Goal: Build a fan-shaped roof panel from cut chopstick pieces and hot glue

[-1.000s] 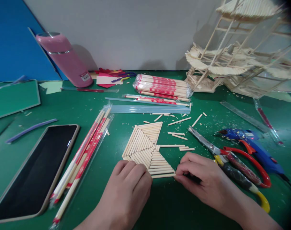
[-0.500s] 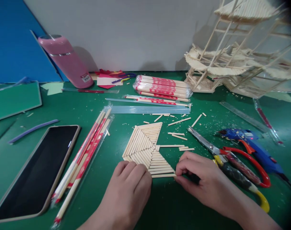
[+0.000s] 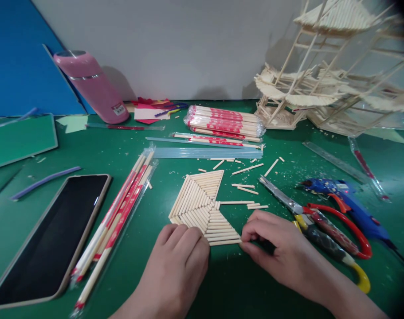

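right hand point(image 3: 275, 243) pinches slim wooden stick point(image 3: 224, 243); left hand point(image 3: 182, 261) curls over ribbed, angular panel point(image 3: 194, 197), grip hidden

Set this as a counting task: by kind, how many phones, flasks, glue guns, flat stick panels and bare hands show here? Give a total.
Phone: 1
Flask: 1
Glue gun: 1
Stick panel: 1
Hands: 2, the left hand and the right hand
Total: 6
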Motion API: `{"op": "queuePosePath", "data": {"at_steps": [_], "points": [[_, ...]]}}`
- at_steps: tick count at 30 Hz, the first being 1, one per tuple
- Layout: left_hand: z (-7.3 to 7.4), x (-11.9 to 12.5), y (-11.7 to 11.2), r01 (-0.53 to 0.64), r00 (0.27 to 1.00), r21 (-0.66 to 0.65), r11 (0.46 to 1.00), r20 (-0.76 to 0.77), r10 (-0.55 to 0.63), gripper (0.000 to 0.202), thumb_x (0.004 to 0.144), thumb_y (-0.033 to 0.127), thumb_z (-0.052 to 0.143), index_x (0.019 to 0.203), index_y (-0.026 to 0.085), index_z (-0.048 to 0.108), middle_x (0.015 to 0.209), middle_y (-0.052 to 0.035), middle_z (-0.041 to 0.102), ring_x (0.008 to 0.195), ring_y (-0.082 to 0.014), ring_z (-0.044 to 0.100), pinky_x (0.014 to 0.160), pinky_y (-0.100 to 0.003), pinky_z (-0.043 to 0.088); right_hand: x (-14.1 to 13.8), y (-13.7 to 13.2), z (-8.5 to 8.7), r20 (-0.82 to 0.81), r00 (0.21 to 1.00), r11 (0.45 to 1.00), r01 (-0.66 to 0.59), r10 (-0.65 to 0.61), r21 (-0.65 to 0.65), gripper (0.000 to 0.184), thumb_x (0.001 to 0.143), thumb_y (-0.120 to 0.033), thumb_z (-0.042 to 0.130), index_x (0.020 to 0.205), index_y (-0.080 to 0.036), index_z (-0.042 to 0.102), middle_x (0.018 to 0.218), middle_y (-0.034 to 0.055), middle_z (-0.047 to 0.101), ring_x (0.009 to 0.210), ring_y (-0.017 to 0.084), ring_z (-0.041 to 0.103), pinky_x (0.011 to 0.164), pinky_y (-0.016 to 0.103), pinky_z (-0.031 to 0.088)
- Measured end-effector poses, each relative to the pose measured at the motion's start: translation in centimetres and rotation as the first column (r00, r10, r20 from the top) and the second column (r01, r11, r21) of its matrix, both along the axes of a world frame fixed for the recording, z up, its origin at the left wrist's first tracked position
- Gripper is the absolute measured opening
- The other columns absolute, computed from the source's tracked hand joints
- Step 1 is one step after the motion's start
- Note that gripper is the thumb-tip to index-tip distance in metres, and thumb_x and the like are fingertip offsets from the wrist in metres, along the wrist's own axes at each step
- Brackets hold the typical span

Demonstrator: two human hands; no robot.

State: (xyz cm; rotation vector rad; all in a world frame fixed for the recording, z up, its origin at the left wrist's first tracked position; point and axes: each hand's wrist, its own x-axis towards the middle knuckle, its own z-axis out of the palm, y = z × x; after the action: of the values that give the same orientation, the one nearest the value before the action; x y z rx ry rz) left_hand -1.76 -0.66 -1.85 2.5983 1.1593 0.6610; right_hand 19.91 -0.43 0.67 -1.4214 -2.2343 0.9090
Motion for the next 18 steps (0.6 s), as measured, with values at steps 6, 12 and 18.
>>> {"op": "queuePosePath", "data": {"at_steps": [6,12,18], "points": [[0.2,0.1,0.1,0.000,1.000,0.009,1.000,-0.014,0.000,0.017,0.085,0.008,0.041,0.077,0.016,0.054,0.070,-0.0019,0.053,0.063,-0.0158,0.043,0.060,-0.031,0.031,-0.1,0.1,-0.1,0.012,1.000,1.000,0.020,-0.020,-0.023,0.009,0.077,-0.011,0.052,0.075,-0.021,0.053,0.076,-0.0007,0.053,0.070,0.012,0.049,0.059,0.025,0.037],[0.3,0.0,-0.1,-0.009,0.999,0.011,1.000,-0.033,0.009,0.017,0.085,0.009,0.041,0.078,0.016,0.054,0.070,-0.0019,0.053,0.064,-0.0156,0.045,0.061,-0.031,0.033,0.2,-0.1,0.4,-0.013,0.999,0.998,0.037,-0.038,-0.044,0.010,0.075,-0.012,0.055,0.078,-0.021,0.053,0.077,-0.0006,0.054,0.068,0.011,0.048,0.057,0.023,0.039],[0.3,0.1,0.0,-0.017,0.999,0.035,0.999,-0.034,0.018,0.019,0.086,0.011,0.039,0.078,0.017,0.055,0.069,-0.0016,0.053,0.062,-0.0152,0.045,0.060,-0.030,0.033,0.3,0.2,1.0,-0.037,0.999,0.999,0.005,-0.007,-0.048,0.012,0.078,-0.009,0.049,0.077,-0.020,0.056,0.075,0.0017,0.056,0.069,0.013,0.050,0.058,0.025,0.040]]}}
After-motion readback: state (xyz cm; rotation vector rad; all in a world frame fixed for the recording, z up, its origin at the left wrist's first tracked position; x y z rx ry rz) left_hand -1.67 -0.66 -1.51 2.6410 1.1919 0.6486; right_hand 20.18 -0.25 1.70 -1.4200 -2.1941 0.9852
